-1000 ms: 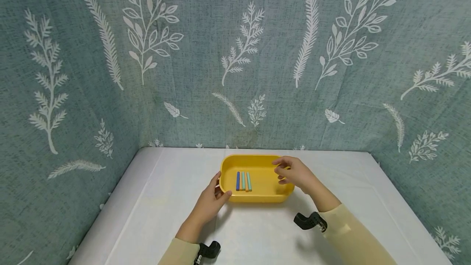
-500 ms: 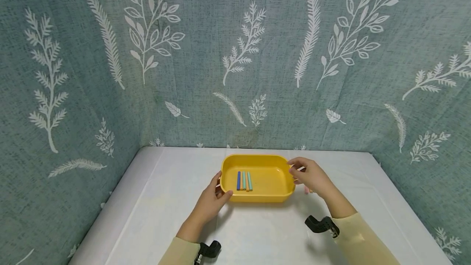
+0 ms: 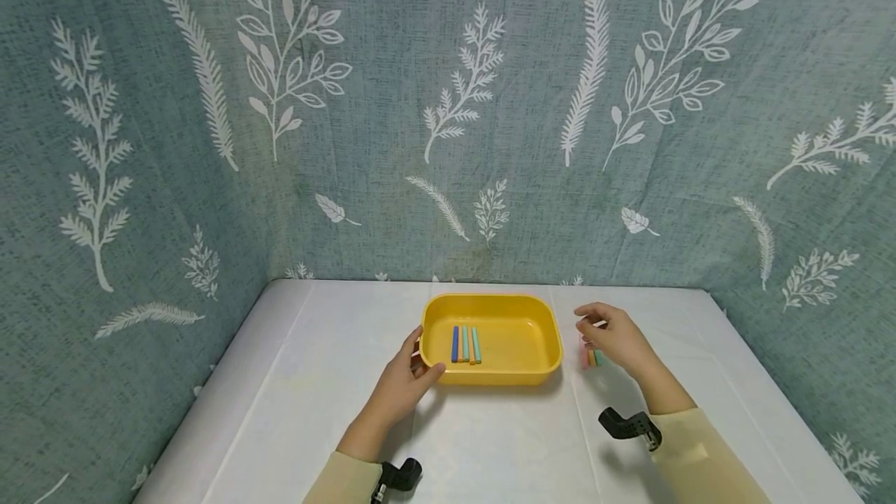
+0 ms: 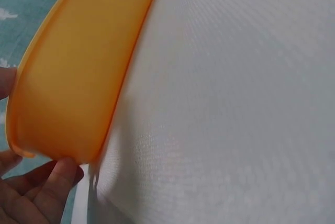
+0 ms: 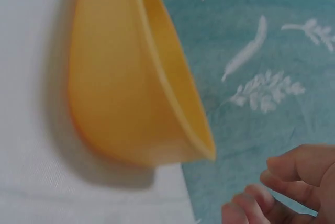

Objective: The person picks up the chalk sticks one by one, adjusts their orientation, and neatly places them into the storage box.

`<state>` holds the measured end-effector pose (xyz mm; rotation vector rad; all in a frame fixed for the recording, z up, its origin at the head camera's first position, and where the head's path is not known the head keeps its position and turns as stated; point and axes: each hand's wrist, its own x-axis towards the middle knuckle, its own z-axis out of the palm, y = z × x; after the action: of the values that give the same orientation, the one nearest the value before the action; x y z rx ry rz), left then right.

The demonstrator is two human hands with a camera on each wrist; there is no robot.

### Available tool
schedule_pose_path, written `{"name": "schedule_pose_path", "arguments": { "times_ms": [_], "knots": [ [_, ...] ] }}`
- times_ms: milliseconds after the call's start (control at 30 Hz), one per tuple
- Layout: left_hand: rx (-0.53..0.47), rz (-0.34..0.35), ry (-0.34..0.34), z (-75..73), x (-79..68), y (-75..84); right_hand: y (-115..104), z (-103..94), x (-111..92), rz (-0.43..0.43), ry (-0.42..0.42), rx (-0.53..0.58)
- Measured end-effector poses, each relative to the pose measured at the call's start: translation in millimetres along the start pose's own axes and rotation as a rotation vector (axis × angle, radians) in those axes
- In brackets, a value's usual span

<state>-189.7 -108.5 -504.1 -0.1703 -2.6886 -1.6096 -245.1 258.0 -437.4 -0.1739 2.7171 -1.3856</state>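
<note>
A yellow tray [image 3: 518,377] sits on the table, and my left hand [image 3: 404,381] grips its left end, thumb at the front corner and fingers along the side. In the left wrist view, fingers [image 4: 58,185] touch the tray's end wall [image 4: 73,82]. Inside, on the left, several coloured chalk-like sticks [image 3: 465,344] in blue, orange and light green lie side by side. My right hand [image 3: 616,337] hovers right of the tray with bent, loose fingers and nothing visible between them. Beneath it, pink, orange and green sticks [image 3: 592,358] lie partly hidden.
A white cloth [image 3: 490,442] covers the table. Behind it and at the sides hangs a teal curtain [image 3: 392,224] with a white leaf pattern. Each wrist carries a black camera mount, such as the right one [image 3: 630,426].
My right hand has moved from over the tray's right part out to the right, above the sticks on the table. The left hand and tray stay almost still.
</note>
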Motion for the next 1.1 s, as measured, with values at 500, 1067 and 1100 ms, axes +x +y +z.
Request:
{"name": "schedule_pose_path", "arguments": {
  "times_ms": [500,1067,1100],
  "knots": [
    [0.005,-0.007,-0.003,0.8,1.5,-3.0,33.4,-8.9,11.0,0.059,0.014,-0.022],
    [0.009,0.012,0.003,-0.3,0.6,-2.8,52.5,-6.2,22.0,0.227,-0.007,-0.107],
    [0.007,0.011,0.001,-0.3,0.6,-3.1,53.4,-5.8,22.7,0.239,-0.008,-0.121]
  ]
}}
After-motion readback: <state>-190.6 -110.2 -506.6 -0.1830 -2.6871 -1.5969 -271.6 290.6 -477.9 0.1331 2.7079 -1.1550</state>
